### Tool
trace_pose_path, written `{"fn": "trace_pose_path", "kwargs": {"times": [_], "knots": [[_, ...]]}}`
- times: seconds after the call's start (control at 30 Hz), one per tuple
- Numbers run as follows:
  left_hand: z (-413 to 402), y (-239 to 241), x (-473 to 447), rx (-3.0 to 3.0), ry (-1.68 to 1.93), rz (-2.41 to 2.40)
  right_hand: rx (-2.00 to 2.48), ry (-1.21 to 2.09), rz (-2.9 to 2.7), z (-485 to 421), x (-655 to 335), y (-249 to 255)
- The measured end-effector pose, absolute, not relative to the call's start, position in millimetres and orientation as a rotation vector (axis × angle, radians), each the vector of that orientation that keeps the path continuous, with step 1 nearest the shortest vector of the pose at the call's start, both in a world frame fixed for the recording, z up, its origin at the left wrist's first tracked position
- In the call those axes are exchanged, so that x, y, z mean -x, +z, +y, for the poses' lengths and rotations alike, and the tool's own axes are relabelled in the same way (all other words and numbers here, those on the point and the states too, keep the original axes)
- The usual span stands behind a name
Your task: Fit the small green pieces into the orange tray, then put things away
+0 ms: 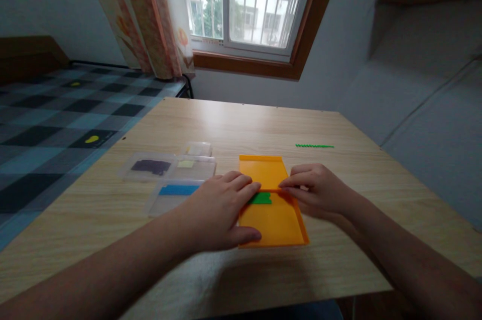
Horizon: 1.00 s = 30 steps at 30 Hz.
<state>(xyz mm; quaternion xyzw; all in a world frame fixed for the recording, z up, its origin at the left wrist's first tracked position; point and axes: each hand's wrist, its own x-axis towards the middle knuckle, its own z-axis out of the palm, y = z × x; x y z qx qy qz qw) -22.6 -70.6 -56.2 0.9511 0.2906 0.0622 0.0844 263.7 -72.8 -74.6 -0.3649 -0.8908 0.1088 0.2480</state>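
Note:
An orange two-part tray with low raised rims lies on the table in front of me. My left hand rests over its left side, fingers stretched and thumb apart on the lower part. Beside those fingertips, just below the middle ridge, sits a flat green piece with a notched right end, partly covered by the hand. My right hand is closed in a pinch at the right end of the ridge. Whatever its fingertips hold, if anything, is too small to make out.
Clear plastic boxes stand to the left: one with dark purple pieces, one with a blue strip, others with pale yellow pieces. A thin green toothed strip lies at the back right of the wooden table.

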Motion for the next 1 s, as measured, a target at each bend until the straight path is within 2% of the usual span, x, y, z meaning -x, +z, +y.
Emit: {"fn": "trace_pose_path", "kwargs": {"times": [0.17,0.3,0.6,1.0], "knots": [[-68.9,-56.2,23.2,-2.825,0.201,0.863,1.263,-0.099,-1.984,-42.9,-302.2,-77.5],[-68.1,-56.2,23.5,-2.827,0.22,0.879,1.48,-0.254,-1.818,-21.2,-325.7,-94.0],[-68.8,-54.0,23.0,-2.825,0.259,0.905,1.909,-0.299,-1.943,-1.6,-318.9,-137.3],[-68.1,-54.9,23.9,-2.822,0.266,0.904,1.758,-0.312,-1.965,-5.1,-315.2,-129.8]]}}
